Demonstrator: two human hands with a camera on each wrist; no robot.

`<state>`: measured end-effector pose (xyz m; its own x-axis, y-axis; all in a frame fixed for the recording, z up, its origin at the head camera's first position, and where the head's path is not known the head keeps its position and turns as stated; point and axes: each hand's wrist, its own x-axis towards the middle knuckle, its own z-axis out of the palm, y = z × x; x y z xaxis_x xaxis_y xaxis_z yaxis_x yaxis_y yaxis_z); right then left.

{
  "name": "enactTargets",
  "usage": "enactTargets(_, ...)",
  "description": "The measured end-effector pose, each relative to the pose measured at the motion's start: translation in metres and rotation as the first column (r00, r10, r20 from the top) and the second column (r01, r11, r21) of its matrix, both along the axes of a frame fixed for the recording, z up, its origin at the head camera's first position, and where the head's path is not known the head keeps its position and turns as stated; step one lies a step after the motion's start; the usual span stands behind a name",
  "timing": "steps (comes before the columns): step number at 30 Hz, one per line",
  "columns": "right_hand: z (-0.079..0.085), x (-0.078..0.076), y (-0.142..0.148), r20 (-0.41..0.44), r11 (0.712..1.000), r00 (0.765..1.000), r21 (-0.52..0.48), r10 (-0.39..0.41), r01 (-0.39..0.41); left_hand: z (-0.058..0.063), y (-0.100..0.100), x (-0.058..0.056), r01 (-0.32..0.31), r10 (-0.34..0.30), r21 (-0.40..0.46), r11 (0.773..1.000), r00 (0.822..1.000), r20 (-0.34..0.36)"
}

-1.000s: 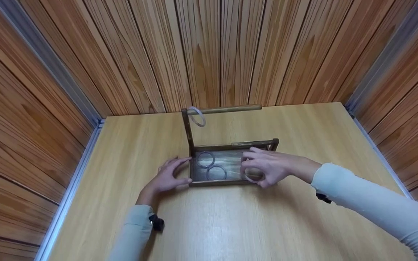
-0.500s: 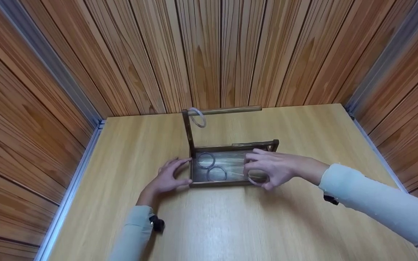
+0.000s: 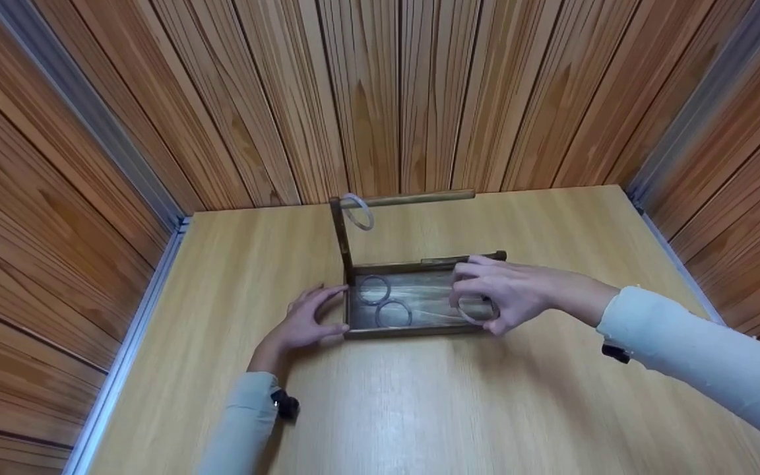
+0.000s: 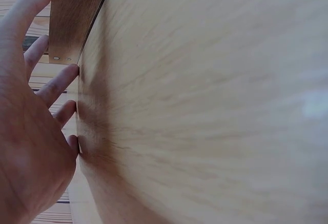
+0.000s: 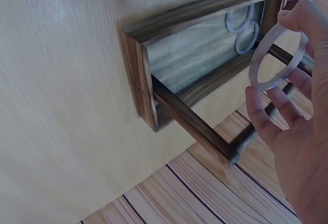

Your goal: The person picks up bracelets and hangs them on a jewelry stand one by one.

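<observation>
My right hand pinches a pale translucent bangle between thumb and fingertips, over the right part of a dark wooden jewelry stand's tray. Inside the tray's left half lie two more bangles, a back one and a front one, overlapping slightly. Another bangle hangs on the stand's upper left bar, near its post. My left hand rests at the tray's left end, fingers spread, with thumb and index fingertip at the wood.
A lower bar with a short post rises at the stand's right side. The stand sits on a light wooden table. Wood-plank walls enclose the back and both sides, with metal rails along the side edges.
My right hand has shifted a little to the right, carrying the bangle toward the tray's right end. My left hand keeps its place, and the other bangles lie as before.
</observation>
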<state>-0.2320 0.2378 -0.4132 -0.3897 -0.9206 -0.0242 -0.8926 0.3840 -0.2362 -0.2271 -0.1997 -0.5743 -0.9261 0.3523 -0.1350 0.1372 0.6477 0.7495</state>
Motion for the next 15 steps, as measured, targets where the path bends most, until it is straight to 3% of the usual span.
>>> enactTargets(15,0.017,-0.019,0.019,-0.078,0.987,0.996,-0.157,-0.042,0.029,-0.001,0.000,0.001,-0.013,0.013,0.016,1.000,1.000,0.013)
